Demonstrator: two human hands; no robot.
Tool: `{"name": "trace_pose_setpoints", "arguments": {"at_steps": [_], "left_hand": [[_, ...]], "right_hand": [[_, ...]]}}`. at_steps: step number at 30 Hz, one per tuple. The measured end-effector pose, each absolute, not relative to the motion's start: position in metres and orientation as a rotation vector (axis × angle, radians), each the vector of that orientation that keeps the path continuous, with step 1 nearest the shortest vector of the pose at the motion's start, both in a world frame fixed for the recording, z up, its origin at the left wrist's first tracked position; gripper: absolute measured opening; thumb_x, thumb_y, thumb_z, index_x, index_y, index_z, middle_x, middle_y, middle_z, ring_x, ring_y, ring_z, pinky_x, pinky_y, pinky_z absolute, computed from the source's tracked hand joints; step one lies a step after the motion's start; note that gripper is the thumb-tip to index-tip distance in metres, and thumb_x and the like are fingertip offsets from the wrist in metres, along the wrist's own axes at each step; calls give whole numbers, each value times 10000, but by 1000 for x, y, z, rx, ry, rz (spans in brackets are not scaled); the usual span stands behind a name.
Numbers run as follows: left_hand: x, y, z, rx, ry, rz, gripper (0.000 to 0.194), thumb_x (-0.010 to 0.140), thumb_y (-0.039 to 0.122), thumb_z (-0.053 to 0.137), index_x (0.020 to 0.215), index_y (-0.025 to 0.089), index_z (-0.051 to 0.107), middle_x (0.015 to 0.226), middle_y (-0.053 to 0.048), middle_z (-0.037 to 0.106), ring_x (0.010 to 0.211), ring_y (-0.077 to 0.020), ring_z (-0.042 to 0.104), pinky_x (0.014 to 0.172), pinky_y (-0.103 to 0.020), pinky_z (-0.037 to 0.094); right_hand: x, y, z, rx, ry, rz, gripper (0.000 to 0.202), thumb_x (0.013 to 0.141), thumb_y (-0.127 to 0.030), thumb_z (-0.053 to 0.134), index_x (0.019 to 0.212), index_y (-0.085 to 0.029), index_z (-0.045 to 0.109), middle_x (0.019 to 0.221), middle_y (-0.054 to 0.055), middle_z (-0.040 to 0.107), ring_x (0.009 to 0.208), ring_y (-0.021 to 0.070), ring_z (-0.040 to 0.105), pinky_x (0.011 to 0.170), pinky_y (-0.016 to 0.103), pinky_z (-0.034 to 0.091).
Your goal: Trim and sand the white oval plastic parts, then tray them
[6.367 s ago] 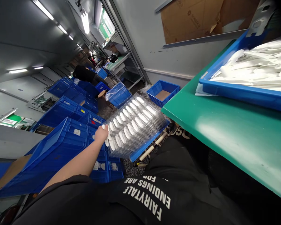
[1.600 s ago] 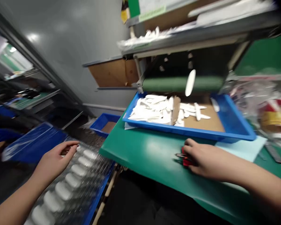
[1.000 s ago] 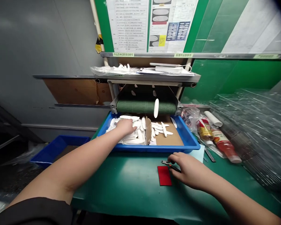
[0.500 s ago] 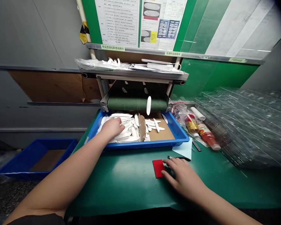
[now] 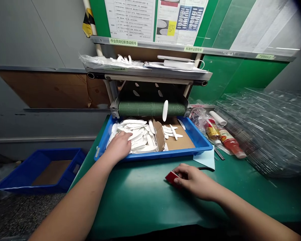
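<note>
My left hand (image 5: 118, 146) rests on the near left of a heap of white, elongated flat pieces (image 5: 137, 137), its fingers loosely bent and a gap showing beside the thumb. No piece can be made out in its grasp. The heap fills the left part of a blue tray (image 5: 150, 155). Over the green table, my right hand (image 5: 190, 179) pinches a small red square pad (image 5: 171, 177) between thumb and fingers, with one edge tilted up. Part of the pad is hidden by the fingers.
A cardboard divider (image 5: 159, 135) splits the tray; a few white pieces (image 5: 174, 132) lie right of it. Behind runs a green conveyor belt (image 5: 142, 108) with one piece (image 5: 165, 110) at its lip. Bottles (image 5: 230, 142) and clear plastic trays (image 5: 271, 134) stand right; a blue bin (image 5: 40, 174) sits left.
My right hand has closed on the red pad, which lay flat on the table, and tilted it up. My left hand has drawn back toward me, its fingers loosening. The view has shifted slightly.
</note>
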State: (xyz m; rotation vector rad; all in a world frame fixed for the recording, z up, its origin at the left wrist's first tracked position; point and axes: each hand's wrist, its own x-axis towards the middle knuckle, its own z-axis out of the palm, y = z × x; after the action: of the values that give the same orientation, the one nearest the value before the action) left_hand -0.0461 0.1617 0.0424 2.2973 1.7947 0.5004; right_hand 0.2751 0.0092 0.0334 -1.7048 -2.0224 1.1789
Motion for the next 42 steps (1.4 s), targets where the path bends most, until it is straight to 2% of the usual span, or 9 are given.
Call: {"name": "trace_pose_setpoints", "arguments": {"at_steps": [4, 9, 13, 17, 21, 29, 32, 37, 42], "left_hand": [[-47, 161, 44, 2306, 1757, 537, 479, 994, 287, 424, 1378, 170, 686, 1276, -156, 680, 1299, -364, 580, 1107, -462, 474], [-46, 148, 57, 2286, 1819, 781, 460, 1037, 357, 329, 1165, 145, 717, 1151, -159, 672, 1159, -345, 616, 1022, -464, 491], [-37, 120, 73, 1997, 1740, 1125, 282, 988, 419, 538, 1085, 225, 718, 977, -60, 708, 931, -270, 682, 855, -378, 529], [-16, 86, 76, 1610, 1257, 1074, 296, 963, 440, 654, 1174, 244, 586, 867, 1, 713, 731, -212, 715, 759, -349, 565], [5, 65, 66, 1390, 895, 722, 455, 993, 384, 620, 1364, 271, 383, 830, 28, 711, 605, -208, 721, 644, -346, 571], [27, 62, 37, 1137, 721, 413, 273, 887, 181, 557, 1128, 230, 439, 812, 1, 708, 757, -241, 769, 641, -331, 600], [28, 63, 35, 1079, 686, 417, 134, 953, 304, 544, 1040, 212, 502, 719, 7, 678, 680, -216, 748, 592, -293, 576], [28, 63, 38, 1123, 755, 380, 436, 1022, 626, 499, 942, 199, 536, 577, 47, 576, 457, -122, 597, 492, -217, 469], [28, 63, 35, 1300, 784, 360, 513, 1020, 692, 454, 913, 200, 552, 567, 52, 552, 443, -112, 550, 483, -215, 421]], "right_hand": [[264, 25, 50, -1448, -1751, 1413, 262, 1007, -444, 648, 1075, -194, 690, 1016, 40, 688, 903, 178, 618, 797, 290, 473], [243, 56, 53, -863, -1142, 1732, 197, 940, -322, 725, 911, -175, 597, 752, -1, 636, 627, 131, 570, 596, 247, 460], [241, 70, 50, -640, -900, 1849, 169, 891, -349, 608, 869, -204, 522, 614, -36, 508, 457, 120, 428, 432, 233, 369], [252, 67, 44, -512, -676, 1904, 123, 940, -306, 485, 963, -196, 534, 581, -94, 294, 439, 89, 158, 380, 170, 220], [258, 63, 37, -478, -540, 1956, 249, 1016, -304, 396, 1100, -167, 587, 566, -105, 240, 448, 97, 50, 362, 165, 164], [257, 63, 29, -337, -437, 2071, 339, 975, -254, 497, 1277, -212, 645, 572, -96, 296, 439, 84, 99, 360, 144, 181], [253, 62, 29, -397, -479, 2069, 272, 976, -253, 559, 1212, -234, 691, 573, -90, 339, 438, 78, 150, 361, 138, 227], [241, 54, 28, -533, -628, 1993, 199, 947, -313, 733, 1107, -203, 778, 644, -44, 555, 446, 40, 311, 395, 125, 330], [237, 43, 24, -608, -810, 2007, 269, 965, -321, 733, 1214, -232, 781, 527, -45, 564, 379, 52, 359, 377, 135, 364]]}}
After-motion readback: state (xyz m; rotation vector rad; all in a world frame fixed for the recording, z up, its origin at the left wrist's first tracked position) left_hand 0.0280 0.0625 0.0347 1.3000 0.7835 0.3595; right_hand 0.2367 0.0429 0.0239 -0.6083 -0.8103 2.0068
